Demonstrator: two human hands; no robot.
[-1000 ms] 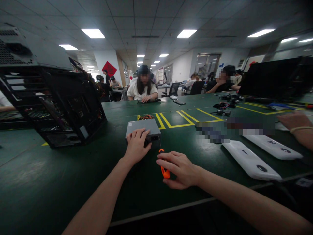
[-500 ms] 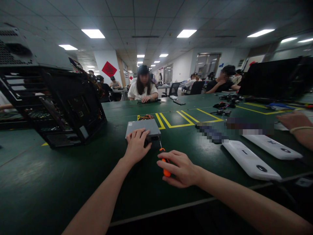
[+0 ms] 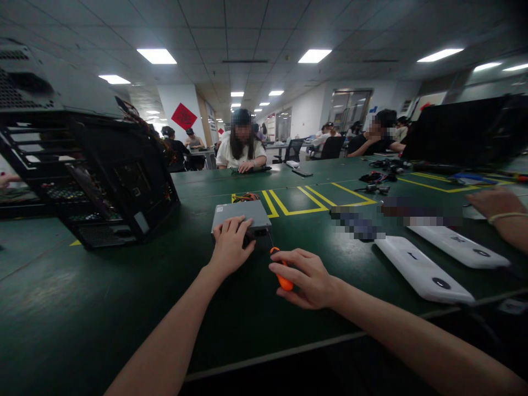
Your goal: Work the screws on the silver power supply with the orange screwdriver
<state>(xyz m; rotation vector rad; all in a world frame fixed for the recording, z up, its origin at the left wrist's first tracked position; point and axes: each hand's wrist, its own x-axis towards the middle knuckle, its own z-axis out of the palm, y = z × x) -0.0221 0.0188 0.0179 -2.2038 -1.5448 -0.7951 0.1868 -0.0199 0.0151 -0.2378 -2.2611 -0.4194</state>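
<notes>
A grey computer power supply (image 3: 256, 213) lies on the green table in front of me, with bundled cables (image 3: 247, 197) at its far side. My left hand (image 3: 231, 242) grips its near edge, fingers over the top and thumb down the front face. In my right hand (image 3: 311, 278) is a screwdriver (image 3: 284, 281) with an orange and black handle. Its thin shaft points forward to the right corner of the power supply's front face. Whether the tip sits on a screw there is too small to tell.
An open black computer case (image 3: 124, 176) stands at left with a grey power unit (image 3: 78, 82) on top. White devices (image 3: 424, 269) lie at right, near another person's hand (image 3: 501, 212). A dark monitor (image 3: 454, 132) and loose cables (image 3: 377, 177) are behind; a person (image 3: 241, 146) sits opposite.
My right hand and the screwdriver handle have shifted slightly to the right, and the handle tilts more. My left hand and the power supply have stayed in place.
</notes>
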